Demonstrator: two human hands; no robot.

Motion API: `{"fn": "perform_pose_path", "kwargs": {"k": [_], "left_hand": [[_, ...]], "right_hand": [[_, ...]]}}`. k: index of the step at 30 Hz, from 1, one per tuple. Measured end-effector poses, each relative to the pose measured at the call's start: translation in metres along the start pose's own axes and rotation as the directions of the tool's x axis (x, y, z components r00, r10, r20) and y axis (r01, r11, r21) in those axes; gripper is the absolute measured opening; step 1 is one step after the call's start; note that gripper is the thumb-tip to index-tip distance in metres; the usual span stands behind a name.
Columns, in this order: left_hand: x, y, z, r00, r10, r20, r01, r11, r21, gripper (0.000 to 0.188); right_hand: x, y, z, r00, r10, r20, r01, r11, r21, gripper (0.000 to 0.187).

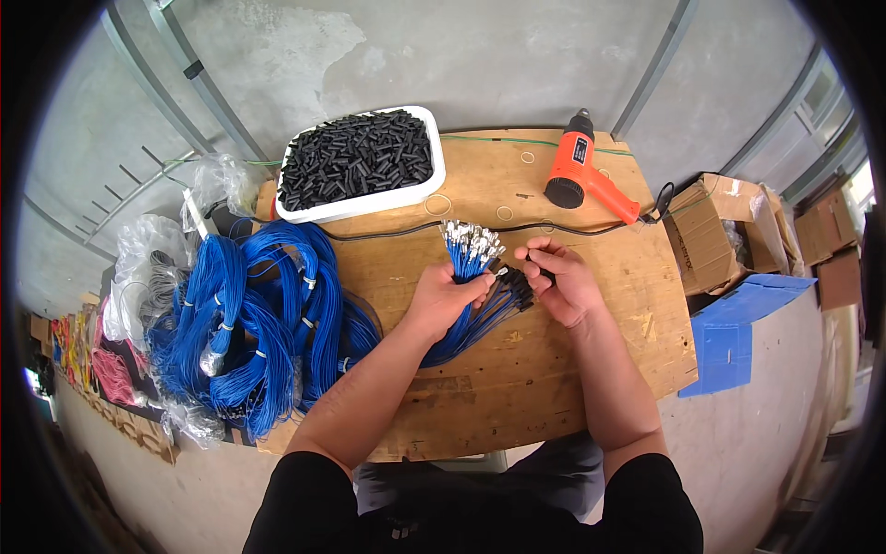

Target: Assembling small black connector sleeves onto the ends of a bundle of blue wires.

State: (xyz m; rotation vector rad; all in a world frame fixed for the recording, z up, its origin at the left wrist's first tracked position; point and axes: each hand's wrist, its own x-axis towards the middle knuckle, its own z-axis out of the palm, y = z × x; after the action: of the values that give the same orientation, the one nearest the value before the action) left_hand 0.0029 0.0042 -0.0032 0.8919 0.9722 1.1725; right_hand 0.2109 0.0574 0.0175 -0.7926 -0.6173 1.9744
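My left hand point(439, 299) is closed round a bundle of blue wires point(458, 270), whose silvery metal terminals point(473, 240) point up and away from me. Just right of that bundle, more of the wires carry short black sleeves point(519, 286) near their ends. My right hand point(567, 284) is beside these ends, thumb and fingers pinched together on a small black sleeve point(532, 262), partly hidden by the fingertips. From under my left hand the wires trail left toward large tied coils of blue wire point(263, 323) on the table's left side.
A white tray point(374, 211) heaped with short black tube pieces point(355, 159) stands at the back left of the wooden table point(526, 402). An orange heat gun point(577, 171) lies back right, its black cord crossing behind my hands. Cardboard boxes point(706, 235) and a blue box point(724, 355) are right of the table.
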Motion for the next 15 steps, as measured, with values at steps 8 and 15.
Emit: {"fn": "perform_pose_path", "kwargs": {"k": [8, 15], "left_hand": [[0.0, -0.002, -0.002, 1.0, -0.013, -0.017, 0.013, 1.0, -0.005, 0.007], [0.002, -0.002, -0.001, 1.0, 0.002, -0.024, -0.002, 1.0, 0.006, 0.007]], "right_hand": [[0.005, -0.002, -0.008, 1.0, 0.02, -0.014, -0.017, 0.985, 0.171, 0.015], [0.012, -0.002, -0.024, 0.999, -0.05, 0.005, 0.048, 0.974, 0.223, 0.015]]}}
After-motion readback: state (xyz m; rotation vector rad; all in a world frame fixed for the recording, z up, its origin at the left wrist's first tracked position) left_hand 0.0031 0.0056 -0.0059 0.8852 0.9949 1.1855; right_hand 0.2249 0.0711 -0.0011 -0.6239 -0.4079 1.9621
